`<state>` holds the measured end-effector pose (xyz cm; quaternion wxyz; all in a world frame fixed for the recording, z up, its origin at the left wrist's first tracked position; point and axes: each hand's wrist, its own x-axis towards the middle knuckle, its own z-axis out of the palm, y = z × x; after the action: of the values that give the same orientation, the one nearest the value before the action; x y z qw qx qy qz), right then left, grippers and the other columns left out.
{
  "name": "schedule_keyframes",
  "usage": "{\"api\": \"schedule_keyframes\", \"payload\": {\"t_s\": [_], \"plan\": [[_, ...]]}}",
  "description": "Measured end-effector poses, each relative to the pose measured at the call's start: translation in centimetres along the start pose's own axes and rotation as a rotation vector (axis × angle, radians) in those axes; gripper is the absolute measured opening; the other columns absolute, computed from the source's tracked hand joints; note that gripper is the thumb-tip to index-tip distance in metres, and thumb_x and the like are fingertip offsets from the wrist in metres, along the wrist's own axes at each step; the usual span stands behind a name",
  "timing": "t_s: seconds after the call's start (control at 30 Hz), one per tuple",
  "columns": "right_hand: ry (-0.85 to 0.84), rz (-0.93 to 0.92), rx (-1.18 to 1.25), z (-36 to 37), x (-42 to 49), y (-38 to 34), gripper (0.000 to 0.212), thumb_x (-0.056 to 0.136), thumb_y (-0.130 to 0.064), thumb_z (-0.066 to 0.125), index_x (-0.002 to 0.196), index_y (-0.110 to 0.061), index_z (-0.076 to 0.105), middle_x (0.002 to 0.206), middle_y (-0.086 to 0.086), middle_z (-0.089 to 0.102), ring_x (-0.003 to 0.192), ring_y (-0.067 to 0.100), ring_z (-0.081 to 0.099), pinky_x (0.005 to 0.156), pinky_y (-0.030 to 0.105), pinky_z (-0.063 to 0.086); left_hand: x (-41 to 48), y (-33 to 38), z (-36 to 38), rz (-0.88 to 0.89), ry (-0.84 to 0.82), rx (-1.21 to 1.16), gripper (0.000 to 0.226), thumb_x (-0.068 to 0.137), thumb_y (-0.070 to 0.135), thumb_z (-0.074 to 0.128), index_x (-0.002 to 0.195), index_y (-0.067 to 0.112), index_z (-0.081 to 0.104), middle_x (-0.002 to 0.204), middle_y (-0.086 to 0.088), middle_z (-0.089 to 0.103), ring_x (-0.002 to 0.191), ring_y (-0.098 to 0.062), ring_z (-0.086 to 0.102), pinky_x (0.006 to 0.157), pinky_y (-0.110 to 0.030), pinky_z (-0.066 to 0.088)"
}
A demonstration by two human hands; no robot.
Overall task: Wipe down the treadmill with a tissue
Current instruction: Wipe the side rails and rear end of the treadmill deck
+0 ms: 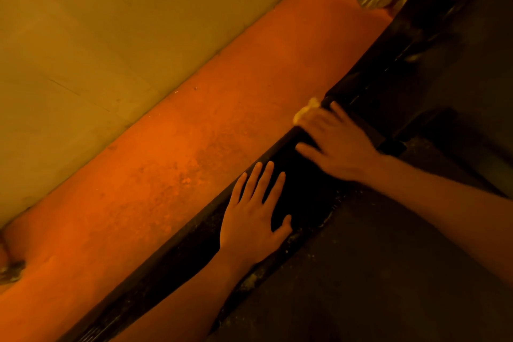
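On the treadmill rail (166,266), the left grip (255,219) lies flat, fingers straight, holding nothing. Farther along, the blurred right grip (338,144), fingers spread, presses the tissue (306,111) onto the rail's edge.

Left hand (254,211): palm down, laid flat. Fingers straight, slightly fanned, pointing away from the body; thumb held out to the right. Holds nothing.

Left forearm (177,300): bare, comes in from the bottom edge, runs straight up to the wrist.

Right hand (336,144): further forward than the left, near it but not touching. Palm down, fingers spread and extended, motion-blurred; thumb sticks out toward the left hand. Fingertips press on a tissue (306,111).

Right forearm (444,197): bare, enters from the right edge, angled across toward the wrist.
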<state>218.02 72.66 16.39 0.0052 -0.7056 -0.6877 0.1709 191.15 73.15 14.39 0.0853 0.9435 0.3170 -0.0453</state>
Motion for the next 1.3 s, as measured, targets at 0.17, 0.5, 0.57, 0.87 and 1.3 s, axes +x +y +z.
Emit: {"api": "schedule_keyframes", "payload": {"t_s": [0.17, 0.5, 0.57, 0.87, 1.3], "plan": [[0.043, 0.14, 0.066, 0.0, 0.9, -1.3, 0.09, 0.1, -0.07, -0.004, 0.153, -0.014, 0.041, 0.161, 0.007, 0.039, 0.157, 0.024, 0.02, 0.13, 0.052, 0.004, 0.0, -0.1, 0.2, -0.001, 0.01, -0.004, 0.075, 0.104, 0.059, 0.037, 0.166, 0.02, 0.02, 0.174, -0.008, 0.007, 0.161, -0.028, 0.0, 0.129, -0.051, 0.008], [0.01, 0.187, 0.003, -1.2, 1.7, 2.7, 0.103, 0.092, -0.072, -0.019, 0.153, -0.015, 0.04, 0.162, 0.005, 0.038, 0.157, 0.02, 0.018, 0.129, 0.054, 0.0, 0.0, -0.1, 0.0, 0.005, -0.001, -0.011, 0.075, 0.104, 0.058, 0.035, 0.166, 0.022, 0.017, 0.174, -0.008, 0.005, 0.161, -0.027, -0.002, 0.129, -0.052, 0.011], [0.002, 0.156, 0.019, -0.8, 1.4, 0.0, 0.103, 0.093, -0.072, -0.019, 0.152, -0.013, 0.041, 0.161, 0.008, 0.039, 0.157, 0.023, 0.018, 0.129, 0.054, 0.003, 0.0, -0.2, 0.1, 0.002, 0.006, -0.015, 0.075, 0.104, 0.058, 0.036, 0.166, 0.021, 0.017, 0.174, -0.008, 0.006, 0.161, -0.028, -0.001, 0.129, -0.053, 0.012], [-0.022, 0.051, 0.012, 0.2, -0.8, -1.0, 0.102, 0.092, -0.081, -0.011, 0.166, -0.015, 0.014, 0.174, 0.005, 0.011, 0.16, 0.018, -0.003, 0.129, 0.047, -0.009, 0.0, -0.1, 0.0, 0.003, 0.009, -0.003, 0.075, 0.104, 0.057, 0.038, 0.166, 0.022, 0.017, 0.174, -0.007, 0.004, 0.161, -0.027, -0.002, 0.13, -0.05, 0.006], [0.019, 0.128, -0.014, 0.9, -6.1, 2.6, 0.093, 0.097, -0.077, -0.003, 0.166, -0.015, 0.003, 0.174, 0.006, 0.0, 0.16, 0.02, -0.006, 0.129, 0.051, 0.0, 0.0, 0.1, -0.1, -0.003, 0.032, 0.013, 0.075, 0.102, 0.056, 0.039, 0.166, 0.022, 0.02, 0.174, -0.007, 0.006, 0.161, -0.026, -0.002, 0.129, -0.046, 0.001]]}}
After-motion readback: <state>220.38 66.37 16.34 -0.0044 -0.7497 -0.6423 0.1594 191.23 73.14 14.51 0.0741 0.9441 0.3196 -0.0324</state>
